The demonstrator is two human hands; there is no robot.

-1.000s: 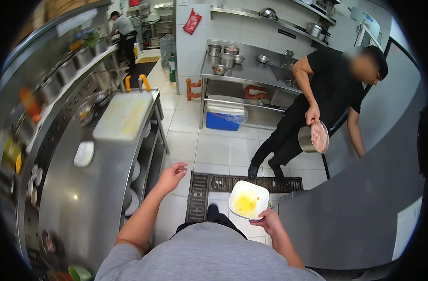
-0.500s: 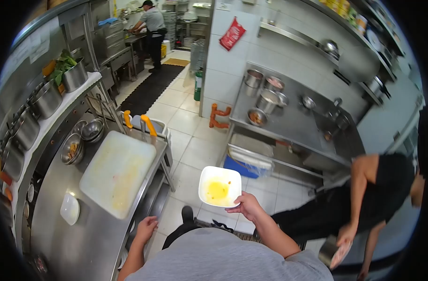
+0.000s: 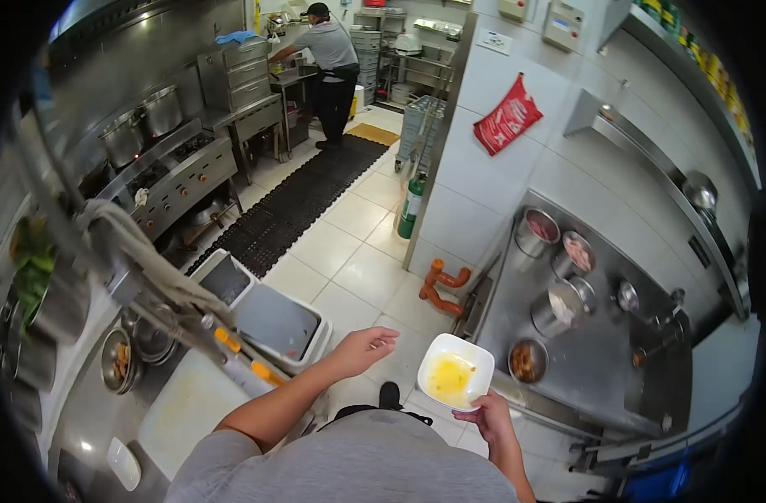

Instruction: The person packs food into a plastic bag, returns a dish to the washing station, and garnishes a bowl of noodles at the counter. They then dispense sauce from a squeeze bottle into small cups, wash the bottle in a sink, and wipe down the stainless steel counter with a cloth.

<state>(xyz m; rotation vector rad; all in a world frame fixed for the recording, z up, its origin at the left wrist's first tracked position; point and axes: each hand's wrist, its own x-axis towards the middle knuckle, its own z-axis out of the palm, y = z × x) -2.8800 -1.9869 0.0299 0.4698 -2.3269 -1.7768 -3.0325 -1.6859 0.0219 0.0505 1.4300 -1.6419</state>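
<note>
My right hand (image 3: 488,417) grips the near right edge of a white square bowl (image 3: 428,352). Yellow liquid with small darker bits lies in the bowl's bottom. To the left of the bowl, my left hand (image 3: 365,347) hovers over the tiled floor with its fingers loosely extended and nothing in them. Below and left of that arm are a white cutting board (image 3: 175,412) and two orange-handled tools, one handle (image 3: 268,373) pointing toward my forearm. A small white dish (image 3: 124,464) sits on the steel counter beside the board.
Grey-lidded bins (image 3: 274,323) stand at the counter's end. On the right, a steel sink table (image 3: 597,369) carries several metal pots and a bowl of brown food (image 3: 528,360). Orange pipes (image 3: 441,287) rise from the floor. Along a black mat (image 3: 295,205), a person (image 3: 331,63) works at the back.
My view has moved forward along the aisle. My left hand has risen and reached forward, while the bowl stays in my right hand. The person in black on the right is out of view.
</note>
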